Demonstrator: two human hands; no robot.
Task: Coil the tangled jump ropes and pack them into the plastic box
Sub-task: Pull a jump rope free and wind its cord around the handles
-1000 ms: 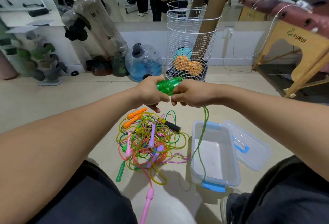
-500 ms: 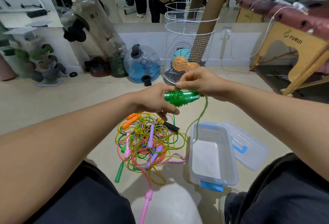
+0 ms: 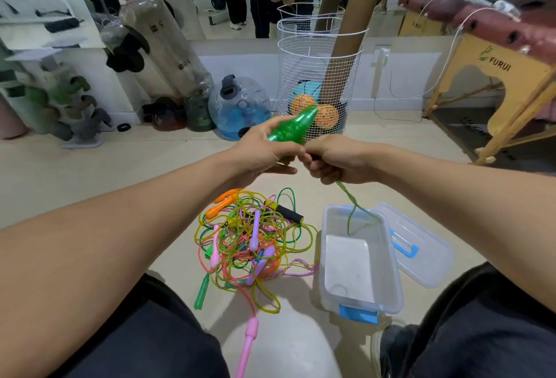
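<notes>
My left hand (image 3: 264, 152) grips the green jump rope handles (image 3: 296, 129), which point up and to the right with green cord wound round them. My right hand (image 3: 340, 161) sits right beside them, fingers curled round the green cord (image 3: 353, 207). That cord hangs from my right fist down over the clear plastic box (image 3: 391, 272). The box stands open on the floor with blue latches and nothing inside. To its left lies a tangled pile of jump ropes (image 3: 252, 245) with orange, purple, pink, green and black handles.
The box lid (image 3: 421, 251) lies flat just right of the box. A white wire basket (image 3: 319, 89) with cardboard tubes and balls stands behind my hands. Water jugs and a mirror line the back wall. A wooden table (image 3: 505, 77) is at the right. My knees frame the floor.
The green handles tilted from lying sideways to pointing up and right. My right hand dropped from above the handles to beside their lower end, and the hanging cord grew shorter.
</notes>
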